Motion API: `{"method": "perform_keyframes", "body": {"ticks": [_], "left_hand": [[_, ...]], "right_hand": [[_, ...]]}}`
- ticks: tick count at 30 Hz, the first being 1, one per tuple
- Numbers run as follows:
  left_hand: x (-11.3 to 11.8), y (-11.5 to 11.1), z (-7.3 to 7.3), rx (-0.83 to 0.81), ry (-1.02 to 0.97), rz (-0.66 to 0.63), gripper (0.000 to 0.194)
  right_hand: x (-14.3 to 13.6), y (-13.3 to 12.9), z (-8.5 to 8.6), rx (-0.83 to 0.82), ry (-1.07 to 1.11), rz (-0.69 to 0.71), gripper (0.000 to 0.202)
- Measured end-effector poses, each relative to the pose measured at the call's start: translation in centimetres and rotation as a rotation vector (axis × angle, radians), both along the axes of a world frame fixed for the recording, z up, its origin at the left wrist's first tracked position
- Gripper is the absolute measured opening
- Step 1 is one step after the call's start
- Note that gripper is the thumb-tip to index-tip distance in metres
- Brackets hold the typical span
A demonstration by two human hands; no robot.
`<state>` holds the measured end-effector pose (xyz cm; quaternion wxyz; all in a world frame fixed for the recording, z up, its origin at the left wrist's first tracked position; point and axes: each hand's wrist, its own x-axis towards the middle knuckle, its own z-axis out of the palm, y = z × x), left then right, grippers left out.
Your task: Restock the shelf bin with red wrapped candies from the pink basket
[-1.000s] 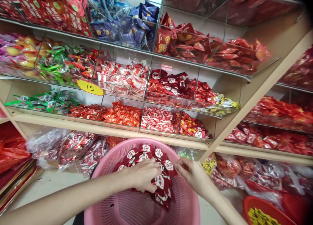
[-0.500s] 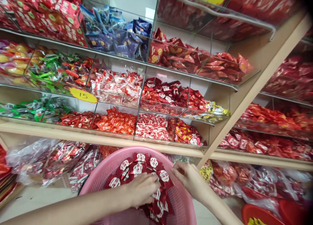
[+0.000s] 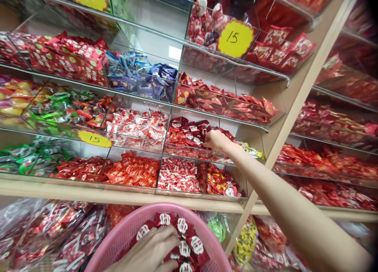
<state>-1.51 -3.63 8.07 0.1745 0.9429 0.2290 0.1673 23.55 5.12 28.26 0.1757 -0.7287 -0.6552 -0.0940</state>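
Dark red candy packets [image 3: 184, 249] with white labels lie in a pink perforated basket [image 3: 115, 232] at the bottom centre. My left hand [image 3: 155, 248] rests on these packets with its fingers bent; whether it grips one is hidden. Up at the shelf, my right hand [image 3: 217, 140] reaches over the clear front of a compartment of dark red packets [image 3: 189, 132]. Its fingers are curled down at the right side of that pile, and what they hold, if anything, cannot be made out.
Clear-walled shelf compartments hold red, blue and green wrapped sweets [image 3: 132, 169]. A yellow price tag [image 3: 235, 38] hangs on an upper shelf edge. A wooden upright [image 3: 283, 138] stands at the right. Bagged sweets [image 3: 79, 232] lie beneath the shelf.
My right hand has moved from the basket's right rim up to the dark red packets on the shelf. My left hand stays in the basket. The view has tilted upward.
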Motion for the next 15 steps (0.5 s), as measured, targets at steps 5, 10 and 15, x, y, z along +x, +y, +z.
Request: {"method": "perform_keyframes", "body": {"ticks": [5, 10, 15], "left_hand": [[-1.8, 0.4, -0.3, -0.024, -0.030, 0.026, 0.027], [-2.5, 0.9, -0.6, -0.021, -0.034, 0.054, 0.027], [-2.7, 1.0, -1.3, -0.014, -0.057, 0.065, 0.029]], "right_hand": [[0.2, 0.7, 0.5, -0.215, 0.154, 0.050, 0.023], [1.3, 0.8, 0.8, -0.267, 0.277, 0.125, 0.032], [0.7, 1.5, 0.6, -0.214, 0.254, 0.142, 0.030]]}}
